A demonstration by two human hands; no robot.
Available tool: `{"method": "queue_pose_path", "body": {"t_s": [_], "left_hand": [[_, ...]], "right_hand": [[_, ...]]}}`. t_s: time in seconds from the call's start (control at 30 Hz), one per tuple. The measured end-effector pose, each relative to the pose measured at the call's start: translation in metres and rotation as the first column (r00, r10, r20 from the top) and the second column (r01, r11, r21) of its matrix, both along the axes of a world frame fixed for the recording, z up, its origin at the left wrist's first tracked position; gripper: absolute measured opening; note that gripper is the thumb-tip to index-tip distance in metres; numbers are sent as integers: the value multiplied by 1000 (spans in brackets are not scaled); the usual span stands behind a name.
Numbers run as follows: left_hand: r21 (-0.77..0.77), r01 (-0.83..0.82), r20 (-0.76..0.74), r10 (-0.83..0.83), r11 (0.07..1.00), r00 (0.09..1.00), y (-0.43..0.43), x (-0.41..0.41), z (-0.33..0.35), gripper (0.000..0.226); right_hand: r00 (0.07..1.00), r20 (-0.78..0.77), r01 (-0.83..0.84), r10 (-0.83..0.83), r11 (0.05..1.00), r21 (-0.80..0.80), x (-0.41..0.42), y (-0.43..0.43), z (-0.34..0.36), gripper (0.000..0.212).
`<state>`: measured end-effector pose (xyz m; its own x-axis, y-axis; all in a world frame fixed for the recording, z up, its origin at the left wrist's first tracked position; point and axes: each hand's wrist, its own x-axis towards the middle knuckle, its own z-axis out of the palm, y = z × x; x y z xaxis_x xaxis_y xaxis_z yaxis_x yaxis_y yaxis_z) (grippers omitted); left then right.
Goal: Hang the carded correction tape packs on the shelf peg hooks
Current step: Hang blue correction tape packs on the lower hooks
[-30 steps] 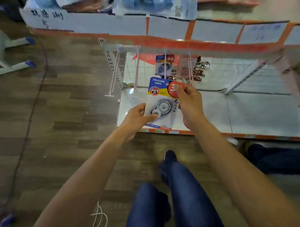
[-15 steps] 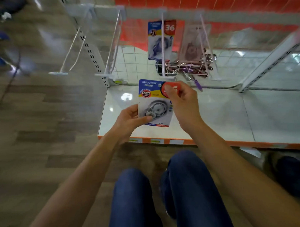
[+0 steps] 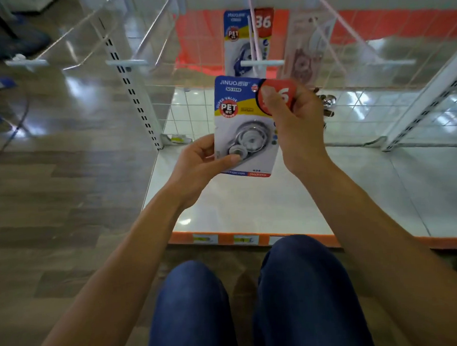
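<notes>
I hold one carded correction tape pack [image 3: 242, 120], blue and yellow with a red corner, upright in front of the shelf. My left hand [image 3: 200, 164] pinches its lower left edge, thumb on the blister. My right hand [image 3: 294, 124] pinches the red upper right corner. Just above the pack's top edge is the white front bar of a peg hook [image 3: 262, 63]. A second, identical pack [image 3: 239, 40] hangs further back on that hook.
More white peg hooks [image 3: 126, 63] stick out to the left and right. A pinkish carded item [image 3: 305, 53] hangs to the right, with metal clips [image 3: 327, 102] below it. The white bottom shelf [image 3: 262, 208] has an orange front edge. My knees are below.
The view has closed in on the shelf and tipped down. The pack in both hands has come up close under the peg hook's front bar. Both grips are unchanged.
</notes>
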<state>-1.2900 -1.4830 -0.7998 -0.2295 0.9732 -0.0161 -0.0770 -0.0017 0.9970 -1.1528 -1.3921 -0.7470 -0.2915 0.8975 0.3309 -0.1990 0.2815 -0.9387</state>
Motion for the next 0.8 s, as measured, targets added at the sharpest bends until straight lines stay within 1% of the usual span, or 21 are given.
{"method": "queue_pose_path", "body": {"t_s": [0.13,0.23,0.3,0.43,0.5,0.53,0.6,0.63,0.67,0.73,0.8], "left_hand": [[60,7,-22,-6,998,1000,6,-1,2,36],[67,-2,-30,4,998,1000,11,1,3,35],[59,-8,-34,10,998,999,14,0,2,35],[47,-29,-45,31,998,999,20,-4,-2,34],[23,-44,-60,45,999,997,29,-7,-5,28],[6,-59,-76,59,998,995,36,-10,-7,24],[-13,-96,-148,93,995,985,57,-19,-10,17],[-10,-104,-206,100,994,974,70,-25,-12,18],[-9,-113,-278,107,994,955,83,-30,-13,26],[-27,-156,-440,129,987,889,112,-38,-13,37],[-12,-225,-591,175,974,788,139,-44,-9,43]], "right_hand": [[1000,-18,10,-9,999,37,1,4,3,8],[1000,11,29,-29,999,30,-1,10,6,14],[998,40,39,-40,999,24,-4,15,5,15],[992,103,72,-76,996,43,-9,27,0,9],[986,137,92,-96,995,40,-14,39,-3,6],[980,164,104,-110,994,42,-17,47,-4,8],[971,196,127,-138,990,68,-25,64,-5,10],[967,205,138,-154,987,88,-29,73,-5,10],[961,213,154,-174,982,107,-34,81,-4,10],[939,241,213,-246,965,155,-45,99,-1,13],[905,292,258,-308,945,199,-57,119,1,26]]}}
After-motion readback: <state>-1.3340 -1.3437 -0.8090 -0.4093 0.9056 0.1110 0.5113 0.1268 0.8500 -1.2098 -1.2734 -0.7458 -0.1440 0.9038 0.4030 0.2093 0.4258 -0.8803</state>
